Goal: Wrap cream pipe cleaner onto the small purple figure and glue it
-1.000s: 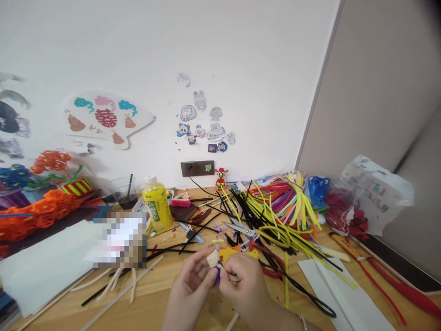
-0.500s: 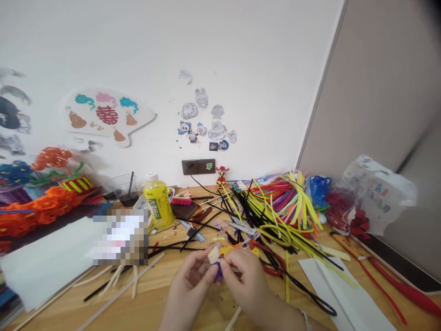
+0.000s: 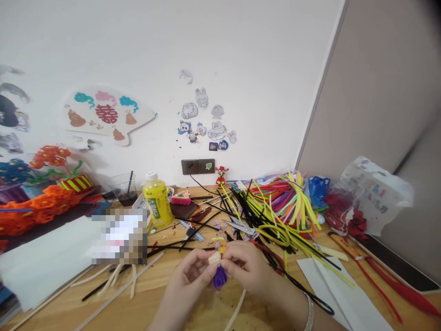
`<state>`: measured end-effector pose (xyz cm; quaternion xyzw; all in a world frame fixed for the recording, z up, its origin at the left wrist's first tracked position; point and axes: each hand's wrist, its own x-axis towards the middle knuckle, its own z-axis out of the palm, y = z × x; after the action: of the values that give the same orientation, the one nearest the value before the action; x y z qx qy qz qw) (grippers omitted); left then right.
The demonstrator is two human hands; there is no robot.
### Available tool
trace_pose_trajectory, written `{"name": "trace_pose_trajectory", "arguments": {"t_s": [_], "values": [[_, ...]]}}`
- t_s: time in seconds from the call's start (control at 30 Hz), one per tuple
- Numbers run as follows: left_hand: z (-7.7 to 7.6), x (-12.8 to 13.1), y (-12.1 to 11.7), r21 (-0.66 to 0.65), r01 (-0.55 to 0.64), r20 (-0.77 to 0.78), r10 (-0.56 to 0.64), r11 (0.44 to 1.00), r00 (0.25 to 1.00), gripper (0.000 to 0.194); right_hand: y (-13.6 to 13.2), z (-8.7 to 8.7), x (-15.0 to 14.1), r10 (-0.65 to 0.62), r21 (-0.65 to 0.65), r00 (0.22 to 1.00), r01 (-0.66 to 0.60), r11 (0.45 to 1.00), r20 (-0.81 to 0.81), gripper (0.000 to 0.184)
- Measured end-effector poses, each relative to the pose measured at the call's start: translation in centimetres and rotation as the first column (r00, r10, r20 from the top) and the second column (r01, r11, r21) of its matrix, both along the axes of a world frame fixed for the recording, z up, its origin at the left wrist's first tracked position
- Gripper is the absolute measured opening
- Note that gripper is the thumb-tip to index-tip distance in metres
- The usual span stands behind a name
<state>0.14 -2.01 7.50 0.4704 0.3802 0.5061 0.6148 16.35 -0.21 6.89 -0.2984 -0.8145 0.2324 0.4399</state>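
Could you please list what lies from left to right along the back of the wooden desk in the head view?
Orange pipe-cleaner flowers → clear plastic cup with black straw → yellow drink bottle → small red figurine → heap of coloured pipe cleaners → crumpled white plastic bag.

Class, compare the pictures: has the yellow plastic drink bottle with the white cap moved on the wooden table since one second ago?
No. The yellow plastic drink bottle stays beside the clear cup, left of the wall socket; only the camera shifted slightly.
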Motion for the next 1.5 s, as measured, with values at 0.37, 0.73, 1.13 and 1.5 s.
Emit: {"name": "trace_pose_trajectory", "arguments": {"t_s": [0.37,0.73,1.13,1.5], "values": [[-0.4,-0.6,1.4,-0.081,0.068,-0.024,-0.071,0.994,0.997,0.038,0.9,0.1,0.5,-0.001,-0.093,0.996,-0.008,0.996,-0.089,0.026],[-0.5,-0.5,1.5,-0.048,0.1,-0.038,-0.102,0.994,0.994,0.037,0.9,1.3,1.3,0.04,0.193,0.996,-0.054,0.98,0.077,0.022],[-1.1,-0.4,1.6,-0.029,0.08,0.024,-0.079,0.996,0.997,0.032,0.1,1.5,1.1,-0.059,0.252,0.984,0.014,0.968,0.171,0.014],[-1.0,-0.3,1.1,-0.034,-0.008,-0.052,0.006,0.999,0.999,0.036,-0.2,1.5,0.3,-0.128,0.204,0.989,0.109,0.973,0.081,0.018]]}}
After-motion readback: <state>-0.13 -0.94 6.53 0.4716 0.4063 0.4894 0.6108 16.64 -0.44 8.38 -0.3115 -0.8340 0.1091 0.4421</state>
